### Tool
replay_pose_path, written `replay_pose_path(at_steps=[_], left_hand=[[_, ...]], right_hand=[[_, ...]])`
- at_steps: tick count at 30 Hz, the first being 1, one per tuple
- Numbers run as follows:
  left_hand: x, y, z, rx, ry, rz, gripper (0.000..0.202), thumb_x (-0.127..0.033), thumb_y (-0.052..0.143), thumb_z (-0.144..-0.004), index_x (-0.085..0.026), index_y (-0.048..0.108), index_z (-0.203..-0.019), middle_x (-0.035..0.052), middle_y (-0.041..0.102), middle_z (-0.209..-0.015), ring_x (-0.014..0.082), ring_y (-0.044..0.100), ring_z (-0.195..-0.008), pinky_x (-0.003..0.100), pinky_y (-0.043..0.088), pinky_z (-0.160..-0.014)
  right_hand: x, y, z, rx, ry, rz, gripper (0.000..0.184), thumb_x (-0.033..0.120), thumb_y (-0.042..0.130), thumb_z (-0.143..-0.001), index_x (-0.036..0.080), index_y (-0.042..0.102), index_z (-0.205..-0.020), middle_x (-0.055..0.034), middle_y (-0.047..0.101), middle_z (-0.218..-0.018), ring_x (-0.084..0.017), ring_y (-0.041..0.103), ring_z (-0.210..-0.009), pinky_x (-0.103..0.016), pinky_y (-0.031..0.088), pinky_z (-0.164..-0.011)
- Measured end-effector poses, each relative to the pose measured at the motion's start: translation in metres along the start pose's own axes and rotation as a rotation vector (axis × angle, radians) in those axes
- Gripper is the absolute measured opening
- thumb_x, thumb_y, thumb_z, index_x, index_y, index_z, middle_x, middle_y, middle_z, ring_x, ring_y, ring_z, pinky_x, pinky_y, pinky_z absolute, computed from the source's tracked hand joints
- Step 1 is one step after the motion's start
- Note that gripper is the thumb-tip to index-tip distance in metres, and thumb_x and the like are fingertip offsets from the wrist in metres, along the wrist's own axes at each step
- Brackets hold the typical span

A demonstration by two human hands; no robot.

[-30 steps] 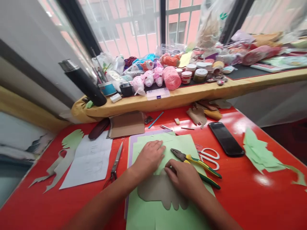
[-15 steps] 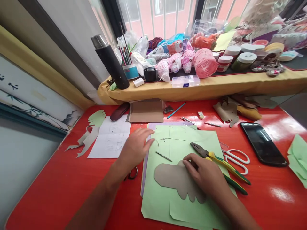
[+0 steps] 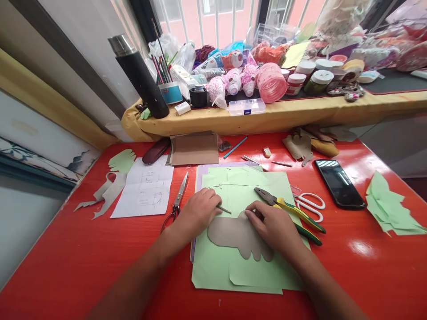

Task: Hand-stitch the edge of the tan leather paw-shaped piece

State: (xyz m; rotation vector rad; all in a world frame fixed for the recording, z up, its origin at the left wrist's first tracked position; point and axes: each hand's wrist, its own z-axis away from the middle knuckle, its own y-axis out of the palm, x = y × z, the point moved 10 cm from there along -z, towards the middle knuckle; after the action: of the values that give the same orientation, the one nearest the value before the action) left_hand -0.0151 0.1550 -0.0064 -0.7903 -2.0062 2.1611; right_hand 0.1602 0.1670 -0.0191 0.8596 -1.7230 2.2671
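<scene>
A flat grey cut-out piece (image 3: 225, 231) with a rounded end and a scalloped end, perhaps leather, lies on light green sheets (image 3: 213, 271). My right hand (image 3: 271, 222) is closed on its upper edge, thumb and fingertips together. My left hand (image 3: 200, 208) has its fingers closed around the left end of a thin metal rod (image 3: 225, 209), which lies just above the grey piece; the fingers hide that end. A dark thread or wire (image 3: 243, 185) runs across the green sheet beyond. Pliers (image 3: 290, 209) with yellow and green handles lie beside my right hand.
Scissors (image 3: 179, 195) lie left of my left hand, white-handled scissors (image 3: 312, 204) and a phone (image 3: 339, 183) to the right. A printed sheet (image 3: 143, 191) is at left, crumpled green paper (image 3: 388, 206) far right. A black flask (image 3: 142, 80) and jars stand on the ledge.
My left hand has come down and right onto the metal rod, closing its fingers and uncovering the scissors behind it. My right hand stays on the grey piece. The view has shifted slightly.
</scene>
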Motion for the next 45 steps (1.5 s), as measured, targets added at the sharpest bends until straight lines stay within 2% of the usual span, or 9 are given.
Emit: replay_pose_path(at_steps=[5,9,13,15,18,22,28,34,45], left_hand=[[-0.001,-0.011,-0.005,-0.011,0.004,0.166,0.017,-0.021,0.057,-0.100,-0.020,0.061,-0.083,0.0059,0.062,-0.093,0.0238,0.054,-0.090,0.036,0.043,-0.080],[0.016,-0.028,0.008,-0.154,-0.294,0.872,0.015,-0.033,0.062,-0.100,-0.021,0.063,-0.091,0.0024,0.065,-0.086,0.0165,0.055,-0.077,0.029,0.044,-0.070],[0.012,-0.012,0.015,-0.318,-0.510,1.712,0.034,-0.032,0.082,-0.086,-0.018,0.066,-0.113,-0.0008,0.065,-0.080,0.0060,0.048,-0.056,0.018,0.037,-0.051],[0.000,0.002,0.012,-0.311,-0.569,1.966,0.038,-0.022,0.085,-0.082,-0.014,0.068,-0.115,0.0006,0.066,-0.082,0.0046,0.054,-0.059,0.014,0.044,-0.053],[-0.011,0.019,0.012,-0.328,-0.701,2.187,0.019,-0.010,0.078,-0.086,-0.012,0.070,-0.103,0.0031,0.069,-0.088,0.0056,0.064,-0.068,0.012,0.054,-0.062],[-0.020,0.025,0.014,-0.354,-0.787,2.300,0.013,-0.004,0.062,-0.096,-0.012,0.070,-0.102,0.0038,0.070,-0.090,0.0050,0.066,-0.067,0.011,0.057,-0.061],[-0.027,0.024,0.015,-0.352,-0.845,2.333,0.016,-0.006,0.055,-0.101,-0.013,0.068,-0.106,0.0030,0.070,-0.088,0.0039,0.066,-0.064,0.009,0.057,-0.058],[-0.033,0.030,0.019,-0.368,-0.946,2.430,0.032,-0.011,0.036,-0.109,-0.013,0.066,-0.098,0.0044,0.074,-0.090,0.0045,0.069,-0.064,0.010,0.058,-0.058],[-0.030,0.036,0.019,-0.230,-0.707,2.368,0.025,-0.011,0.050,-0.104,-0.020,0.073,-0.102,0.0029,0.080,-0.109,0.0058,0.075,-0.078,0.009,0.057,-0.064]], right_hand=[[0.003,-0.003,0.001,-0.019,-0.016,0.000,0.021,0.037,0.056,-0.100,0.025,0.073,-0.094,-0.0002,0.077,-0.078,-0.021,0.068,-0.071,-0.030,0.034,-0.062],[0.002,-0.003,0.002,-0.017,-0.018,-0.001,0.019,0.035,0.057,-0.100,0.026,0.073,-0.094,0.0009,0.078,-0.081,-0.020,0.068,-0.073,-0.029,0.033,-0.062],[0.001,-0.002,0.001,-0.020,-0.021,-0.002,0.019,0.036,0.058,-0.100,0.026,0.073,-0.095,0.0008,0.078,-0.081,-0.021,0.069,-0.074,-0.029,0.033,-0.062],[0.001,-0.002,0.001,-0.025,-0.022,0.003,0.020,0.036,0.058,-0.100,0.025,0.074,-0.095,0.0001,0.078,-0.081,-0.021,0.069,-0.074,-0.030,0.033,-0.062],[0.002,-0.002,0.001,-0.027,-0.028,0.009,0.020,0.035,0.058,-0.100,0.025,0.075,-0.096,-0.0010,0.078,-0.081,-0.021,0.070,-0.075,-0.030,0.033,-0.063],[0.002,-0.003,0.002,-0.035,-0.033,0.016,0.020,0.035,0.058,-0.100,0.025,0.075,-0.096,-0.0008,0.078,-0.081,-0.021,0.070,-0.075,-0.030,0.033,-0.063],[0.002,-0.004,0.002,-0.038,-0.028,0.029,0.020,0.035,0.058,-0.100,0.025,0.075,-0.095,-0.0016,0.078,-0.081,-0.021,0.070,-0.075,-0.030,0.032,-0.063],[0.001,-0.004,0.002,-0.038,-0.032,0.039,0.019,0.034,0.059,-0.100,0.025,0.075,-0.096,-0.0012,0.078,-0.081,-0.021,0.069,-0.074,-0.030,0.031,-0.062],[0.001,-0.004,0.002,-0.040,-0.025,0.014,0.018,0.034,0.059,-0.099,0.026,0.075,-0.095,-0.0009,0.078,-0.080,-0.020,0.067,-0.072,-0.030,0.029,-0.061]])
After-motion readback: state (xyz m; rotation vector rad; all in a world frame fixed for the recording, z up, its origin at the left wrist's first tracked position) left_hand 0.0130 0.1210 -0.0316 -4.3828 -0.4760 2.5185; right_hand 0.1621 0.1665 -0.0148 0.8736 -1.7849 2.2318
